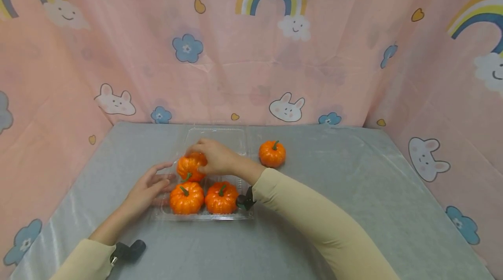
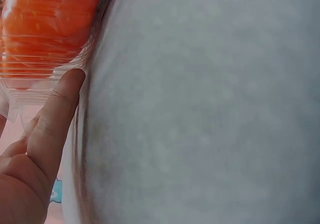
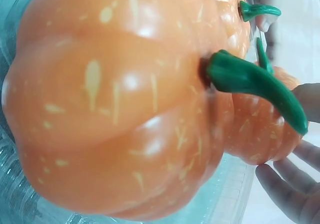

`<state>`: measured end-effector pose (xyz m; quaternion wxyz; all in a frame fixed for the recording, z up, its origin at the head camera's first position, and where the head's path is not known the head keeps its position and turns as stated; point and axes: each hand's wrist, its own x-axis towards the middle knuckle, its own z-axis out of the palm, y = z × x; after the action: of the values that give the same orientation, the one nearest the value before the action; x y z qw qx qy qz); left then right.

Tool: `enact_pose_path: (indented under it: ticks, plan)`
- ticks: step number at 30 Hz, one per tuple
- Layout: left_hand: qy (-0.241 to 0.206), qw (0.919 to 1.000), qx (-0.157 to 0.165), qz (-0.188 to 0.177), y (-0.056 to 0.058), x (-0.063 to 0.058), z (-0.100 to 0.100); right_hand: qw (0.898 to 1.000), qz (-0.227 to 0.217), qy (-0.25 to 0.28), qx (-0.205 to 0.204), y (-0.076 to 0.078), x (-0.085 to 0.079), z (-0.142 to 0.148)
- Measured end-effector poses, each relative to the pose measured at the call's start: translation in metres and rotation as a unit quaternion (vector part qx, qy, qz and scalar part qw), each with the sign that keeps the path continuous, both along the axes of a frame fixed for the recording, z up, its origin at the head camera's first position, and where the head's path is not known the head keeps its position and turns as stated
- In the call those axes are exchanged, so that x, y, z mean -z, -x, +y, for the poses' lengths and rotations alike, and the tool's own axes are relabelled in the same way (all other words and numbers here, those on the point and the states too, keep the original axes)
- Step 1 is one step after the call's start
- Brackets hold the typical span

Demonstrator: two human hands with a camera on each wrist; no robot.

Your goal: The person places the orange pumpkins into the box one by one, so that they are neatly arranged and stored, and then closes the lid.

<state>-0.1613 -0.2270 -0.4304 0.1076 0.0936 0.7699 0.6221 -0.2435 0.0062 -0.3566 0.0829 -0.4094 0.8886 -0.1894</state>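
My right hand (image 1: 214, 156) grips a small orange pumpkin (image 1: 188, 167) with a green stem, tilted so the stem points toward me. This pumpkin (image 3: 262, 126) is at the back left of a clear plastic clamshell box (image 1: 204, 217). Two more pumpkins sit in the box's front: one at front left (image 1: 186, 198), the other at front right (image 1: 222, 198). The front-right pumpkin (image 3: 115, 99) fills much of the right wrist view. My left hand (image 1: 147, 188) is at the box's left side, fingers extended; in the left wrist view a finger (image 2: 55, 119) touches the ribbed plastic wall.
Another orange pumpkin (image 1: 272, 154) stands on the grey cloth-covered table (image 1: 334, 184), to the right of the box. The box's transparent lid (image 1: 220, 138) lies opened toward the back. A pink patterned curtain (image 1: 243, 70) encloses the table at the back and sides.
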Motion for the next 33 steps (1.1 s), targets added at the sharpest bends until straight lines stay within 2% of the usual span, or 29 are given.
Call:
enact_pose_path:
  ticks: [13,26,33]
  plan:
    - [0.013,0.9999,-0.004,-0.004,-0.0008,-0.0020,0.0001,1.000,0.004,-0.026,-0.012,-0.0027,0.0041,-0.0029]
    - [0.017,0.9998,-0.004,-0.004,0.0005,-0.0003,-0.0008,1.000,-0.008,-0.024,-0.013,-0.0025,0.0031,0.0000]
    - [0.020,0.9998,-0.006,-0.005,0.0003,0.0003,-0.0001,0.999,-0.016,-0.031,0.006,-0.0037,0.0018,0.0021]
